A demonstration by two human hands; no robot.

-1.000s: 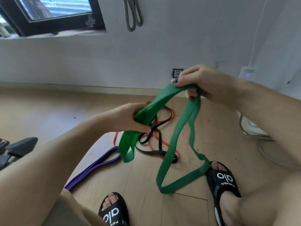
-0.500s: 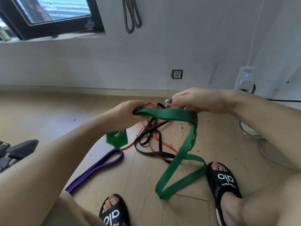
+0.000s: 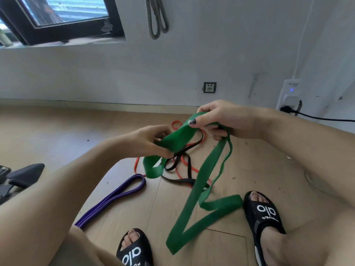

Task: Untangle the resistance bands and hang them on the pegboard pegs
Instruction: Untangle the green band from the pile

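Hands hold the green band [image 3: 194,196] above the floor [image 3: 57,135]: my left grip [image 3: 153,142] pinches one fold, my right grip [image 3: 221,120] clamps the top, raised since a moment ago. Its loop trails down near my right sandal [image 3: 266,214]; red band [image 3: 178,166] and black band [image 3: 189,166] lie tangled beneath, purple band [image 3: 115,194] beside.

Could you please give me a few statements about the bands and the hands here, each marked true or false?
1. Both hands hold the green band. True: the left hand and the right hand each grip it.
2. The purple band is lifted off the floor. False: it lies on the floor.
3. The red band and the black band lie crossed on the floor. True.
4. The green band hangs clear of the floor. False: its lower loop rests on the floor.
5. A grey band hangs on the wall. True.
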